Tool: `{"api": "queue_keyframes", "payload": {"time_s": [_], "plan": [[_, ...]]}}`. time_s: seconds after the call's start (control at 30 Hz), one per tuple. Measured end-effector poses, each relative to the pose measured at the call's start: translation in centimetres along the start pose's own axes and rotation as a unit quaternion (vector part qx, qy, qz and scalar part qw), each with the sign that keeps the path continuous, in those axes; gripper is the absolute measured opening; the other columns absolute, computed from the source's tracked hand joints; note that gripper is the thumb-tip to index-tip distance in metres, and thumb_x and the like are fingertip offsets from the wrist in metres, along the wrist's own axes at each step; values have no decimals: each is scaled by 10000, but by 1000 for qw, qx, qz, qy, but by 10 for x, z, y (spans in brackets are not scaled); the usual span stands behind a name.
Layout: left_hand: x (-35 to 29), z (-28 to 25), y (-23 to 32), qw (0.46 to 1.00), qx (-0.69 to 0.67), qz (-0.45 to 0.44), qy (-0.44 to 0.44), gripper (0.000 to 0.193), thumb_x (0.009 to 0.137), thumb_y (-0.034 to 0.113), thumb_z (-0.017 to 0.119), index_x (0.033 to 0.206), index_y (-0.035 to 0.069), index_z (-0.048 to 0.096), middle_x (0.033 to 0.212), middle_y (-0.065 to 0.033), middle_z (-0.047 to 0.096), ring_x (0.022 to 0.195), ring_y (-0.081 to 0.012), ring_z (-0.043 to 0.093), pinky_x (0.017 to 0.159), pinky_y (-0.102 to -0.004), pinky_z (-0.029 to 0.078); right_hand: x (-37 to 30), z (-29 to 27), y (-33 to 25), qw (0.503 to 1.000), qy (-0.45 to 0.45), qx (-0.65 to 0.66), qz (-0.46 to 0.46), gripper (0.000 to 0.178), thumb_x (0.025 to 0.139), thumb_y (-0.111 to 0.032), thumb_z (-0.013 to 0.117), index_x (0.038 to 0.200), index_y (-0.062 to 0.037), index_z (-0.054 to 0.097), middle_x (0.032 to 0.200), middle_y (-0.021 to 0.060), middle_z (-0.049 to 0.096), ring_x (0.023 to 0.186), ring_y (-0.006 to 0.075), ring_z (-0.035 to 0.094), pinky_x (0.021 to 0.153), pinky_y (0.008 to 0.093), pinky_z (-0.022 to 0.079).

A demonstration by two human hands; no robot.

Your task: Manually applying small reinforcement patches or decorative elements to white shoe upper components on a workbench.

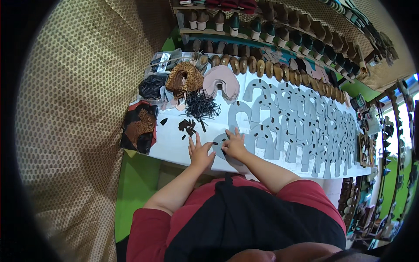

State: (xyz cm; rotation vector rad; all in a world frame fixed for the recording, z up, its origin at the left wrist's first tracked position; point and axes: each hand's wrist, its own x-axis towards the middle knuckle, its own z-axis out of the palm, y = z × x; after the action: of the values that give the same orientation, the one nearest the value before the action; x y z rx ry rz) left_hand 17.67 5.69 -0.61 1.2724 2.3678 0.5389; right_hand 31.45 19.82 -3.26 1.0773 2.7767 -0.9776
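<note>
A grey horseshoe-shaped shoe upper piece [219, 151] lies in front of me near the table's front edge. My left hand [201, 156] is at its left side, fingers spread, with a small black strip [215, 143] at one fingertip; I cannot tell whether it is gripped. My right hand [235, 147] rests on the right part of the piece, fingers apart, partly covering it. A dark bit shows by its thumb. Beyond my left hand lies a small pile of short black strips [187, 126]. Behind that is a heap of thin black scraps [201, 106].
Rows of grey upper pieces [301, 118] with black tabs cover the table's right side. Leopard-print pieces [184, 77], pink pieces [221, 80] and a black bag [152, 87] sit at the back left. Shoe lasts [269, 70] line the back, below shelves of heeled shoes [234, 24].
</note>
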Motion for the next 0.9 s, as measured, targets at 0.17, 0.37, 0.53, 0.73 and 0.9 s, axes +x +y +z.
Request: {"api": "queue_keyframes", "payload": {"time_s": [0.17, 0.37, 0.53, 0.73, 0.9], "plan": [[-3, -1, -3, 998, 40, 23, -34, 560, 789, 341, 766, 1317, 216, 627, 1640, -238, 36, 1482, -522, -22, 1146, -657, 128, -3, 11, -2, 999, 42, 3, 0, 115, 775, -264, 749, 857, -186, 770, 1550, 113, 389, 1480, 484, 128, 1103, 757, 76], [-4, 8, -19, 997, 19, 53, -44, 628, 799, 334, 762, 1381, 209, 563, 1636, -246, 49, 1484, -518, -18, 1155, -648, 85, -13, 26, -2, 994, 106, 30, -23, 92, 797, -219, 732, 858, -149, 732, 1499, 115, 449, 1461, 475, 200, 1099, 758, 90], [-3, 10, -21, 997, 11, 62, -42, 624, 806, 331, 758, 1380, 188, 562, 1633, -248, 64, 1488, -508, -12, 1155, -648, 87, -19, 34, 13, 984, 163, 40, -53, 160, 827, -209, 713, 983, -172, 708, 1482, 125, 448, 1455, 451, 231, 1115, 728, 131], [-4, 10, -21, 997, 14, 67, -39, 627, 819, 327, 741, 1397, 183, 549, 1632, -253, 62, 1489, -507, -17, 1157, -646, 87, -47, 9, 22, 967, 141, -82, -195, 300, 866, -294, 661, 1164, -274, 692, 1509, 104, 405, 1463, 420, 222, 1086, 763, 139], [-1, 15, -16, 997, 41, 57, -37, 640, 825, 337, 727, 1417, 190, 534, 1630, -260, 55, 1489, -507, -22, 1156, -649, 85, -62, 4, 16, 974, 60, -139, -168, 432, 900, -385, 608, 1328, -328, 608, 1565, 133, 315, 1484, 434, 159, 1084, 773, 103]]}}
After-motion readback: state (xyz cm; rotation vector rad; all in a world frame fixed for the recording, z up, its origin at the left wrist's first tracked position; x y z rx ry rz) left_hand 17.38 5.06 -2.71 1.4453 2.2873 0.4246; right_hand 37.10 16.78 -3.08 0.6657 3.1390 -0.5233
